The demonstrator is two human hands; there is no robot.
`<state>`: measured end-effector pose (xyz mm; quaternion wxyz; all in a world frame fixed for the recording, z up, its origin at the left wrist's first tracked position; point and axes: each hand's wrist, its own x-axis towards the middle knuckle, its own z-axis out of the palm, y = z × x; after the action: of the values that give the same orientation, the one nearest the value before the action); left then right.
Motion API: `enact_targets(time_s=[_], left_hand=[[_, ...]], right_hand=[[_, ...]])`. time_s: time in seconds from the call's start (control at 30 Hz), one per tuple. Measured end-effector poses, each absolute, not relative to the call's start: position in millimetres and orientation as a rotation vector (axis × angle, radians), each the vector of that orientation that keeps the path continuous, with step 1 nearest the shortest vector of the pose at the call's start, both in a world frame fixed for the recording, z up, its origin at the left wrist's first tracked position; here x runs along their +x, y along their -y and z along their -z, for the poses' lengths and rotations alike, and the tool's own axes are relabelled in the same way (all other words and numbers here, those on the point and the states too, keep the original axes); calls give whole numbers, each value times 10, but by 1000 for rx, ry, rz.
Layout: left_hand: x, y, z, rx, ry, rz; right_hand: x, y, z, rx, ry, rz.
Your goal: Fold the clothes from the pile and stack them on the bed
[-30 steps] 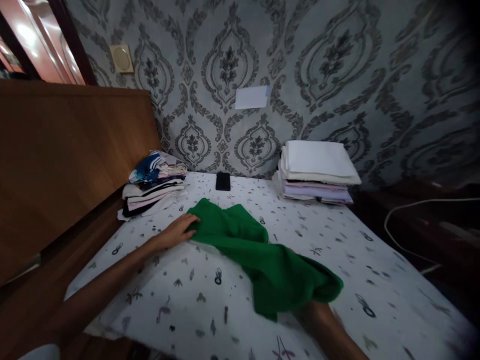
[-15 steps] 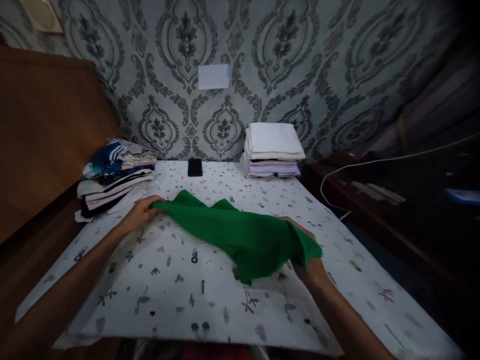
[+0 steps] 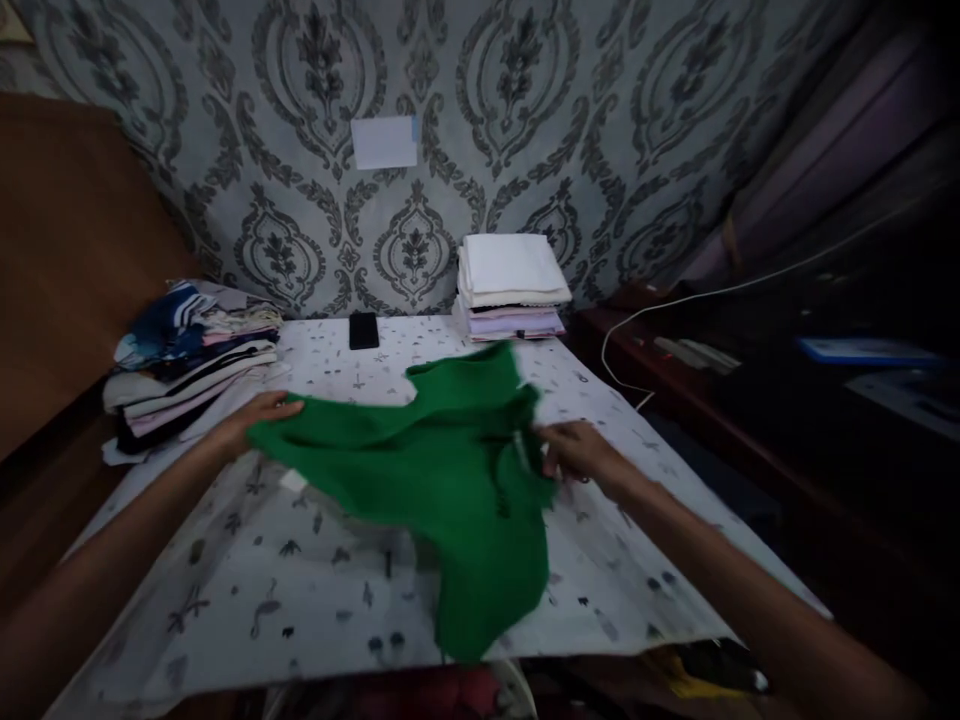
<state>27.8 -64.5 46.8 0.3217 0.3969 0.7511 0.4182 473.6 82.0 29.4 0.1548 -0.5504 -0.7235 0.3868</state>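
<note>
Clearly, the green cloth (image 3: pixel 420 460) is unfolded, stretched unevenly over the surface (image 3: pixel 337 610), the left hand (image 3: pixel 262 415) pinching one end, the right hand (image 3: pixel 574 448) grasping the opposite edge; the left stack (image 3: pixel 195 375) and white-topped stack (image 3: pixel 514 285) lie folded.

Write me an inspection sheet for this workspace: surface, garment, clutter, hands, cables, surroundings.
Surface: white printed cover, motifs scattered across it.
Garment: green cloth, spread unevenly, creased, lower part reaching toward the near edge.
Clutter: folded clothes pile at left; white-topped fabric stack and black flat object near the wall.
Hands: left hand grips the cloth's left end; right hand at its right side, grip too blurred to confirm.
Cables: one pale cable, right of the cover.
Surroundings: patterned wall with white paper; brown panel at left.
</note>
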Motion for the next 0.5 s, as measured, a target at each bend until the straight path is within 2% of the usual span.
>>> enact_targets(time_s=[0.07, 0.13, 0.3, 0.43, 0.5], left_hand=[[271, 686, -225, 978, -1938, -902], [206, 743, -89, 1016, -1942, -810], [226, 780, -128, 1493, -2254, -760], [569, 746, -244, 1947, -2216, -601], [746, 721, -273, 2068, -2076, -412]], right_hand=[[4764, -712, -149, -1627, 2168, -1083], [4801, -626, -100, -1607, 2243, -901], [4580, -698, -222, -1384, 2357, -485], [3991, -1091, -185, -1156, 2487, -451], [3650, -1351, -107, -1276, 2492, -586]])
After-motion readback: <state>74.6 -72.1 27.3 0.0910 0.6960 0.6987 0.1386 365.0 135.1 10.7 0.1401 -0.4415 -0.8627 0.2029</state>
